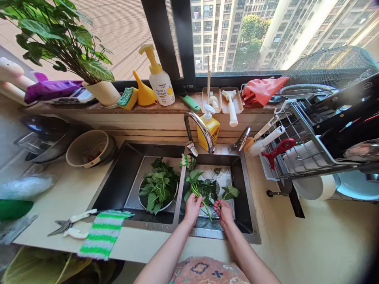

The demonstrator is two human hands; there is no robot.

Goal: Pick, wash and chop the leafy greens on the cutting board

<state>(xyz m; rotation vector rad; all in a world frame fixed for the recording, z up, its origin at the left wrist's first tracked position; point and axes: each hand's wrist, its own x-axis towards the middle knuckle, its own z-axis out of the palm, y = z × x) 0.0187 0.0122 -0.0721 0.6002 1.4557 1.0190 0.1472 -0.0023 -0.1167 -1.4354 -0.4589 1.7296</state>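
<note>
Over the right sink basin [245, 209], my left hand [194, 208] is closed around a small bunch of leafy green stems [194, 187]. The stems run up to leaves at the top and stick out below the fingers. Close by on the right, my right hand [224, 212] pinches a leafy sprig [229, 192], its leaves pointing to the right. Beneath both hands, more dark green leaves [207, 188] lie in the basin. In the left basin [118, 189], a bowl [176, 197] holds a heap of green leaves [159, 185].
A curved faucet [201, 124] rises behind the divider, where a striped scrubber [187, 161] sits. Pliers [69, 227] and a green striped cloth [103, 234] lie at the front left. A colander [89, 148] stands left; a dish rack [308, 146] with knives stands right.
</note>
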